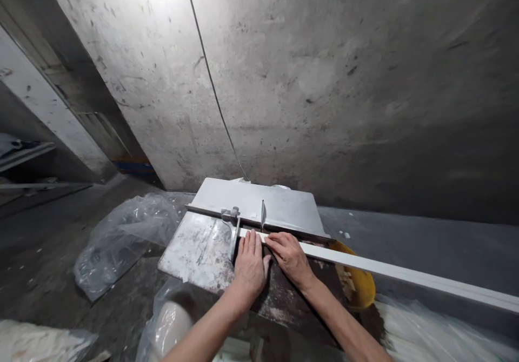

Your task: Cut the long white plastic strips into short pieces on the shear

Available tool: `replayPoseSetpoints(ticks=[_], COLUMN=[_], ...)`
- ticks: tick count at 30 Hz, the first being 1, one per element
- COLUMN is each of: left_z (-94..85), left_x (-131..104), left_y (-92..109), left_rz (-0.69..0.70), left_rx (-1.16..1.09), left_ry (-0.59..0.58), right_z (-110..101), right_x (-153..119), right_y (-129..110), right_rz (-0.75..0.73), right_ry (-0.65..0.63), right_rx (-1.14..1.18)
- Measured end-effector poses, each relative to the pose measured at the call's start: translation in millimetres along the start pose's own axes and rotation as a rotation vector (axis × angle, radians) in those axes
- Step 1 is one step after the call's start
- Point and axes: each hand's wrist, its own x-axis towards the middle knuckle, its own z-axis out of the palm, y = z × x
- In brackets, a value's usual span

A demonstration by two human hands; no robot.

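Note:
A long white strip [389, 270] lies across a saw table [194, 248] and runs far out past its right edge. Its left end sits by a metal stop [234, 238] clamped to a rail [203, 210]. My left hand [249, 267] rests on this end with straight fingers, thumb held apart. Just to its right, my right hand [290, 255] grips the strip with bent fingers. A thin saw blade [263, 213] stands up from the table, beyond the strip and close to my fingertips. The strip's lower side is hidden under my hands.
Right of the table, a yellow tub [365, 289] holds offcuts. Clear plastic sheeting [125, 238] lies on the floor at left. Plastic-wrapped white pieces [430, 329] are at lower right. A concrete wall [324, 81] rises behind, with a cable [211, 75] hanging down it.

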Motion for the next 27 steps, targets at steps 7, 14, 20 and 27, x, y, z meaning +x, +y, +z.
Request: replayPoseSetpoints(ticks=[7,14,20,27], left_z=[-1.5,5.3,15.4,19.9], left_x=[-1,6,27,34], left_y=[-3,6,46,63], left_rz=[-0.01,0.048,0.055,0.032], left_rx=[0.014,-0.01,-0.049,-0.046], left_ry=[-0.013,-0.014,-0.038,-0.033], right_z=[2,-17,-38,-37], right_x=[-1,-7,-21,-28], right_y=[5,14,40,58], right_rz=[0.033,0.086,0.115,0.134], right_ry=[-0.001,-0.09,-0.021,-0.091], right_rx=[0.005,-0.023,-0.225,-0.241])
